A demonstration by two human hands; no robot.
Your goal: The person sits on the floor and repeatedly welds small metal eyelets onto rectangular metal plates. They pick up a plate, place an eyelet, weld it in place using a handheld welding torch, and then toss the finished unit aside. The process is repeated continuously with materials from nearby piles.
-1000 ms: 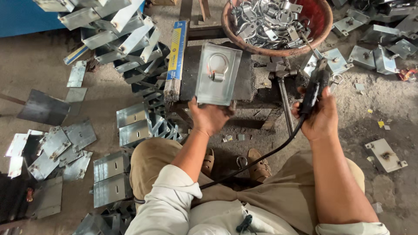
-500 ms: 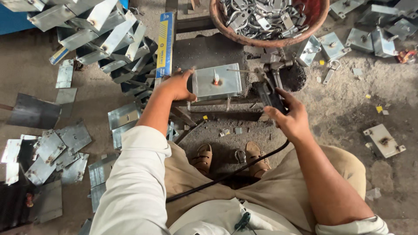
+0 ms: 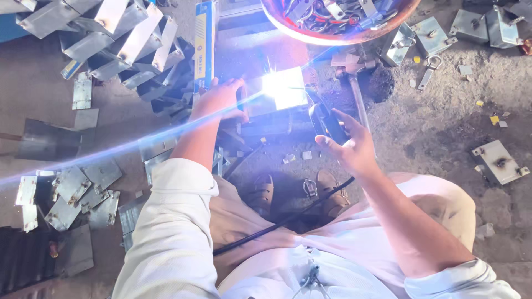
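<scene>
A square metal plate (image 3: 260,99) lies on a low dark work stand, and a bright white-blue arc flares on its right part. My left hand (image 3: 221,99) grips the plate's left edge. My right hand (image 3: 349,144) holds a black welding electrode holder (image 3: 327,122), its tip pointed at the glare. A black cable (image 3: 277,224) runs from the holder down across my lap. My sandalled feet rest below the stand.
A round red-rimmed basin (image 3: 338,36) of metal rings and parts sits behind the stand. Bent metal plates (image 3: 116,39) are heaped at the upper left, flat plates (image 3: 72,188) at the left. Finished plates with rings (image 3: 499,160) lie scattered on the dirt floor at the right.
An arc has lit up on the plate, throwing a blue streak leftward. My right hand has brought the electrode holder in to the plate. My left hand still holds the plate's left edge.
</scene>
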